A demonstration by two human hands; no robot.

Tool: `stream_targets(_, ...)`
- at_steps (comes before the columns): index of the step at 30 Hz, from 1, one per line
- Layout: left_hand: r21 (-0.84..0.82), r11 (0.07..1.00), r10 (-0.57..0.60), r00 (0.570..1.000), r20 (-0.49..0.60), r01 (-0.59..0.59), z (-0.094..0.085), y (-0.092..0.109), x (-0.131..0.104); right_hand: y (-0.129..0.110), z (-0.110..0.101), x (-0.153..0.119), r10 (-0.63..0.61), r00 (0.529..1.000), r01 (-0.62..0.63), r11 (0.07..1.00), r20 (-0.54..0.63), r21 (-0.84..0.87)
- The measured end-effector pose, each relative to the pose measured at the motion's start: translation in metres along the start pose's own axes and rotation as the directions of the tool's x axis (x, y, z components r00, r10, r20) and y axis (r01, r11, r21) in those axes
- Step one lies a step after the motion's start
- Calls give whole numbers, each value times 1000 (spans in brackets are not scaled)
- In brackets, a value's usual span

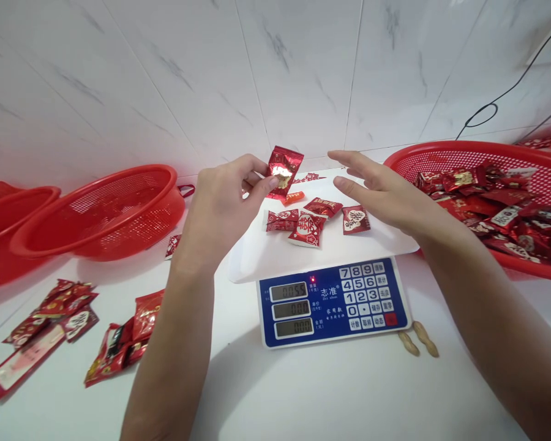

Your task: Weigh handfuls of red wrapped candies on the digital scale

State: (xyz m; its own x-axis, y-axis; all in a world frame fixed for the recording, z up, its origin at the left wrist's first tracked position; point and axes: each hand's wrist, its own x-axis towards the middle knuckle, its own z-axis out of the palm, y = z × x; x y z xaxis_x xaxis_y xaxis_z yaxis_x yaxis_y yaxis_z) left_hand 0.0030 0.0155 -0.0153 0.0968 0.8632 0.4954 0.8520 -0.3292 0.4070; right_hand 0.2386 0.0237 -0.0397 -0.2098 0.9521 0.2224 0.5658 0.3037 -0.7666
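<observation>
A: Head view. What is the left hand (224,205) holding?

B: It is pinching a red foil candy packet (283,169) between thumb and fingertips, keeping it raised above the far edge of the white scale pan (257,257). The packet is standing nearly upright, tilted slightly right.

A: And the right hand (386,193)?

B: It is hovering flat and unclenched, fingers extended leftward, gripping nothing. It is sitting just right of the held packet, apart from it, above the pan's right side.

A: What is lying beneath the hands?

B: Loose wrapped candies (308,223) are resting on the pan of the electronic scale (333,303), whose red indicator light is glowing. A red basket of candies (496,202) is standing at right, an empty-looking red basket (114,211) at left. Red packets (55,318) are lying on the table at lower left, and two peanuts (417,340) are lying beside the scale's keypad corner.
</observation>
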Motion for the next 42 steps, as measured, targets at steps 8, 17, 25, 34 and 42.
stream_targets(8,-41,997,77,976,205,-70,8,-3,3,-1,-1,0,-22,1000,22,1000,9,-15)
stream_targets(17,-34,996,85,983,160,-81,5,0,1,0,-1,0,-2,1000,2,1000,16,-27)
stream_targets(25,-55,995,97,981,170,-89,7,1,1,-1,-1,1,-8,1000,8,1000,19,-26)
stream_targets(34,-34,996,92,983,157,-87,7,0,1,0,-1,1,-19,1000,20,999,9,-38)
stream_targets(42,2,998,68,978,197,-70,9,-4,3,3,-1,2,2,1000,-2,999,6,-45)
